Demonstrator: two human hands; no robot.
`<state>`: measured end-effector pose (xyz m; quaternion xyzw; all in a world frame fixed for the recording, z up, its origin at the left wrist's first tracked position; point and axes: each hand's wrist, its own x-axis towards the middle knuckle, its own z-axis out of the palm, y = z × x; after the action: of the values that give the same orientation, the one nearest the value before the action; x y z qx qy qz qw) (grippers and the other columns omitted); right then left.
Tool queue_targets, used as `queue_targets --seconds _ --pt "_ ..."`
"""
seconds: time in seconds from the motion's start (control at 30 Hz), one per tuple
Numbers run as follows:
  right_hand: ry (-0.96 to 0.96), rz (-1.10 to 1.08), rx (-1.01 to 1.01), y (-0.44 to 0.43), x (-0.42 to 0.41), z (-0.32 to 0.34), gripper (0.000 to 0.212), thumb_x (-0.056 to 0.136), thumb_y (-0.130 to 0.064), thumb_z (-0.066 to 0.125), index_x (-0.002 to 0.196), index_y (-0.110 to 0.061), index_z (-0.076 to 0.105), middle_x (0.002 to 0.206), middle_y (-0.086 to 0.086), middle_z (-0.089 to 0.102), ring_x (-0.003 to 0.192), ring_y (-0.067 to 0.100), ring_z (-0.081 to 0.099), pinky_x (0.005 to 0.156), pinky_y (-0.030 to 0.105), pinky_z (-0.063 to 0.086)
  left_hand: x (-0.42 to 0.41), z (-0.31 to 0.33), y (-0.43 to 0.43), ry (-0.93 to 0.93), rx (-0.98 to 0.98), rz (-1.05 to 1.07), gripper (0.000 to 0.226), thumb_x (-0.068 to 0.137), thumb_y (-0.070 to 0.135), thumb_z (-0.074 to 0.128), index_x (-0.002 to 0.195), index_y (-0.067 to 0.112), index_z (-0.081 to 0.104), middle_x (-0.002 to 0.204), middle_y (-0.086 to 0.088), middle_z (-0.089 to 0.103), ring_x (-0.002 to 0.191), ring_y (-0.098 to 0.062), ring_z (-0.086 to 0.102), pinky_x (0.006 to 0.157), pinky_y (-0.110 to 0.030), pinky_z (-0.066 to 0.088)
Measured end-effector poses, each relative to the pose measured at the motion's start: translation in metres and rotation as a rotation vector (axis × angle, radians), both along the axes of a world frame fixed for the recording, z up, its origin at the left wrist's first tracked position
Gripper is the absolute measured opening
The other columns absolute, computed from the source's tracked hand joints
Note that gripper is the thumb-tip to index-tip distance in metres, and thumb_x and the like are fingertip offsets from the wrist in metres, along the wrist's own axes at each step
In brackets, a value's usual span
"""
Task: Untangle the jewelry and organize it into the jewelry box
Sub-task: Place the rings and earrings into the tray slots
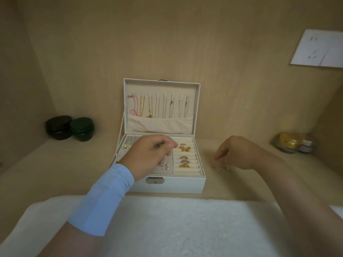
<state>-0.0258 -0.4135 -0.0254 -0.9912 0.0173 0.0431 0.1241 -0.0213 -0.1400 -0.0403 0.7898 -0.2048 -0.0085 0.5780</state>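
The white jewelry box [178,186] stands open, chains [150,106] hanging in its lid. The left hand [148,153] curls over its tray, the right hand [239,153] over loose jewelry [224,168] beside it; whether either grips anything is unclear.

The left hand [148,154] hides part of the earring panel [159,170].

A white cloth [185,229] lies in front. Behind it, a brown jar [59,127] and green jar [83,129] sit left, a gold jar [288,142] right.

1 snug light-blue sleeve [104,199] — covering left forearm.
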Motion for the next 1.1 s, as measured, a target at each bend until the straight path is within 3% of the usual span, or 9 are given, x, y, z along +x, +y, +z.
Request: queue_targets --seconds 0.2,0.33,0.47,0.57,0.63,0.77,0.87,1.0,1.1 --pt "0.030 0.018 -0.050 0.002 0.002 -0.017 0.017 0.072 -0.041 0.081 0.088 -0.036 0.079 0.082 -0.021 0.072 0.083 0.003 0.064 0.081 0.032 0.055 0.000 -0.004 -0.012 -0.001 0.023 -0.025 0.022 0.095 0.020 0.059 0.085 0.031 0.076 0.069 0.010 0.065 0.059 -0.011 0.056 0.068 -0.034 0.054" --pt "0.010 0.023 -0.069 0.004 0.007 -0.020 0.013 0.076 -0.037 0.078 0.085 -0.029 0.078 0.082 -0.015 0.072 0.080 0.008 0.064 0.077 0.030 0.055 0.001 -0.003 -0.007 0.001 0.016 0.008 0.020 0.094 0.021 0.060 0.086 0.031 0.076 0.072 0.009 0.068 0.059 -0.009 0.058 0.066 -0.026 0.053" --pt "-0.043 0.038 -0.113 0.011 0.002 -0.009 0.009 0.087 -0.030 0.067 0.088 -0.026 0.075 0.084 -0.011 0.072 0.076 0.011 0.066 0.076 0.030 0.055 0.002 0.001 0.000 0.009 -0.007 0.032 0.017 0.093 0.013 0.062 0.092 0.025 0.074 0.070 0.006 0.068 0.057 -0.010 0.059 0.050 -0.012 0.044" --pt "-0.306 0.076 0.038 0.031 -0.006 0.016 0.009 0.089 -0.025 0.066 0.087 -0.025 0.075 0.088 -0.012 0.071 0.081 0.006 0.065 0.076 0.027 0.055 0.002 0.008 0.010 0.002 -0.033 0.032 0.017 0.090 0.009 0.066 0.102 0.020 0.072 0.076 -0.003 0.069 0.058 -0.011 0.060 0.058 -0.016 0.050" --pt "-0.425 0.140 0.209 0.055 -0.013 0.034 0.007 0.086 -0.021 0.071 0.083 -0.023 0.077 0.081 -0.013 0.071 0.073 -0.006 0.063 0.065 0.010 0.048 0.003 0.013 0.019 0.006 -0.047 0.053 0.018 0.092 0.010 0.064 0.103 0.021 0.072 0.075 -0.006 0.068 0.058 -0.011 0.060 0.056 -0.016 0.049" --pt "-0.439 0.291 0.406 0.108 -0.018 0.044 0.006 0.084 -0.020 0.077 0.084 -0.026 0.077 0.080 -0.015 0.070 0.062 -0.017 0.056 0.058 0.001 0.039 0.004 0.016 0.035 0.071 -0.004 0.058 0.026 0.096 0.016 0.055 0.095 0.030 0.076 0.067 -0.006 0.059 0.058 -0.016 0.050 0.050 -0.021 0.039" --pt "-0.457 0.365 0.416 0.132 -0.013 0.038 0.005 0.085 -0.020 0.077 0.084 -0.025 0.079 0.080 -0.013 0.072 0.061 -0.017 0.055 0.059 0.001 0.039 0.004 0.017 0.043 0.141 -0.037 0.032 0.020 0.097 0.020 0.056 0.093 0.021 0.076 0.060 -0.006 0.052 0.053 -0.016 0.041 0.050 -0.024 0.036" --pt "-0.503 0.398 0.437 0.144 -0.006 0.030 0.007 0.085 -0.018 0.076 0.086 -0.025 0.079 0.080 -0.013 0.072 0.059 -0.013 0.056 0.057 0.003 0.039 0.004 0.018 0.050 0.136 -0.075 0.039 0.017 0.097 0.018 0.058 0.095 0.007 0.071 0.054 -0.001 0.049 0.047 -0.009 0.040 0.046 -0.017 0.036" --pt "-0.507 0.383 0.532 0.148 -0.004 0.029 0.008 0.085 -0.020 0.078 0.091 -0.024 0.079 0.079 -0.014 0.071 0.051 -0.009 0.054 0.053 0.004 0.036 0.006 0.021 0.055 0.110 -0.060 0.054 0.017 0.096 0.019 0.058 0.093 0.008 0.071 0.055 0.001 0.051 0.047 -0.006 0.044 0.048 -0.016 0.039"
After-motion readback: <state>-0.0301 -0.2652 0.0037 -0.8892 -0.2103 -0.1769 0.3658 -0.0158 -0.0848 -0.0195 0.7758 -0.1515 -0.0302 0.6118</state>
